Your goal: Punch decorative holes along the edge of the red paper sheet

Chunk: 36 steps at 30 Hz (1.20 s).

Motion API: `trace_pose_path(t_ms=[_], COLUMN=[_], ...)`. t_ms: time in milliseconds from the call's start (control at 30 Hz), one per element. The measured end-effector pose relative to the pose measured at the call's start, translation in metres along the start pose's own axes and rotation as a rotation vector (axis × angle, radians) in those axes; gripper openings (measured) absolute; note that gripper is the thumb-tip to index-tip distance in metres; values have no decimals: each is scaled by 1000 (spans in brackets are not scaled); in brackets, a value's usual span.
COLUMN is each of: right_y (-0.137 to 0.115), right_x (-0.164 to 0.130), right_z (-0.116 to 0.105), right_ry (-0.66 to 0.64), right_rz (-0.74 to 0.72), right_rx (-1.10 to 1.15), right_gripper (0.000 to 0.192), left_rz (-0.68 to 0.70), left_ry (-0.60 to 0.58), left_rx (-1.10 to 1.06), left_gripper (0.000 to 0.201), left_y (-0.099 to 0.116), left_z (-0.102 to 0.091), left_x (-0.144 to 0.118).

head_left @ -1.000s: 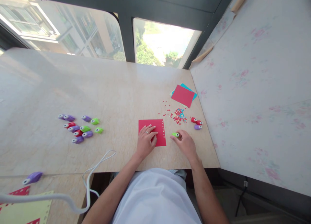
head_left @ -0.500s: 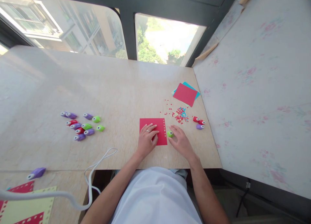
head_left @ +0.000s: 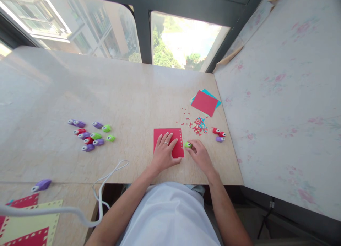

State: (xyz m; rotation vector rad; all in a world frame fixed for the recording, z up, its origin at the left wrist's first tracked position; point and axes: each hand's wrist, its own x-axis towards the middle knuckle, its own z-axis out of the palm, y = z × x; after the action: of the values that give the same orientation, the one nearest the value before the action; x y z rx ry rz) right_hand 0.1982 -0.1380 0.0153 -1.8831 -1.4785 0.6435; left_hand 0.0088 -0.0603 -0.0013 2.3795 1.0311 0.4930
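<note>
Green punch [head_left: 188, 145] seemingly between right fingers [head_left: 196, 143]

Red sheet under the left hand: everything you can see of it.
The red sheet is squarish, apparently paper or thin card. It lies flat on the table, a column of small punched holes down its right edge stopping short of the near corner. The left hand rests across its middle and near edge, fingers spread. A green punch in the right hand sits by the punched edge; contact unclear.

Red sheet [head_left: 178, 149] partly invisible beneath the left hand [head_left: 164, 151]
</note>
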Motion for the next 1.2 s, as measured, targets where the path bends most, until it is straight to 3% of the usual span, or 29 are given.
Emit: trace_pose_path(t_ms=[267, 600, 1200], right_y=[12, 25, 26], right_x=[-1, -4, -1], right_z=[-5, -1, 7], right_ry=[-74, -33, 67], right_rz=[-80, -105, -217], right_rx=[71, 121, 111], right_gripper=[27, 26, 26], left_rz=[-43, -43, 0], left_ry=[76, 28, 38], left_rx=[-1, 28, 53], left_gripper=[54, 38, 47], left_y=[3, 0, -1], left_z=[6, 3, 8], left_x=[3, 5, 2])
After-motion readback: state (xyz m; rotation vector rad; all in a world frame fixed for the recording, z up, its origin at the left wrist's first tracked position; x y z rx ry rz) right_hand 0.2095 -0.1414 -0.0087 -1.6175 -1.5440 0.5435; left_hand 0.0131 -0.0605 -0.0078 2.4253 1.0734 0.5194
